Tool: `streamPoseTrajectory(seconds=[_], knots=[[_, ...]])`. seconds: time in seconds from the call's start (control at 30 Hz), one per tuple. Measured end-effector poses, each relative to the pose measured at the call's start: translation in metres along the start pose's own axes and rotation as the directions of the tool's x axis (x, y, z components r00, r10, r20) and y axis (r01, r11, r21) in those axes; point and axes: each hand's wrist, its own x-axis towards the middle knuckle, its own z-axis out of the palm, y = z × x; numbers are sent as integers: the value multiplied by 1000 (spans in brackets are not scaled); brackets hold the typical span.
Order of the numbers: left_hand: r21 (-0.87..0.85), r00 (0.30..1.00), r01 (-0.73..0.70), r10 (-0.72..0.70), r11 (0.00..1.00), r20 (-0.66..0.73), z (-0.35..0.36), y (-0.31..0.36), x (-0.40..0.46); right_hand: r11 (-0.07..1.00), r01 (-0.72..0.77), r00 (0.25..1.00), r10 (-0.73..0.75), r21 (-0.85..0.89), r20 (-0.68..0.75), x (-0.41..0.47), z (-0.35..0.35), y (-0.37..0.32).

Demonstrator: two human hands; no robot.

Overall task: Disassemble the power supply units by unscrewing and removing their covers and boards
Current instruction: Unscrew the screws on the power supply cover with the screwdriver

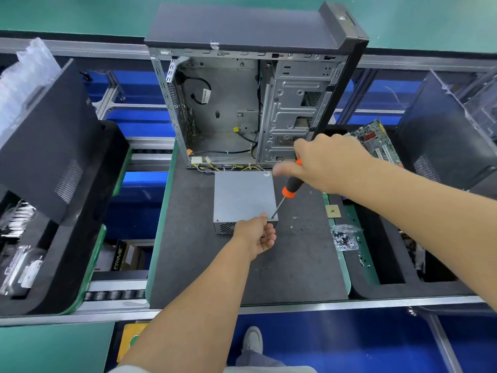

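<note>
Head view: dark mat-covered counter (188,251) on a roller conveyor line.
Right hand (322,162) grips a screwdriver (291,185) on the power supply unit (243,195); left hand (258,236), fingers curled, steadies its near edge.

Dark work mat (188,251) bearing grey power supply unit (243,196), open computer case (242,103), loose screws (294,220).

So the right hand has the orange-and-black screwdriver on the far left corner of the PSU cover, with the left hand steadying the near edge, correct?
Not quite. The head view shows the right hand holding the orange-and-black screwdriver with its tip at the near right corner of the PSU cover, not the far left. The left hand is at the near edge, as you said.
</note>
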Motion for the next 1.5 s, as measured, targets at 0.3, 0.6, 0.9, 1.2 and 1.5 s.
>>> streamPoseTrajectory(seconds=[0.3,0.6,0.9,1.2,1.5], knots=[[7,1000,1,-1,1000,-4,1,0,0,989,31,985,-55,146,165,-2,-6,0],[9,1000,-3,3,1000,0,0,0,-1,994,84,992,-91,74,93,-4,-5,-7],[19,1000,-10,10,1000,13,1,1,-2,985,92,975,-119,149,189,-4,-10,-10],[21,1000,-11,11,1000,5,1,1,-1,951,242,955,-268,194,123,-2,-13,-9],[11,1000,-9,9,1000,5,1,1,-1,993,110,988,-105,-41,114,-2,-17,-13]])
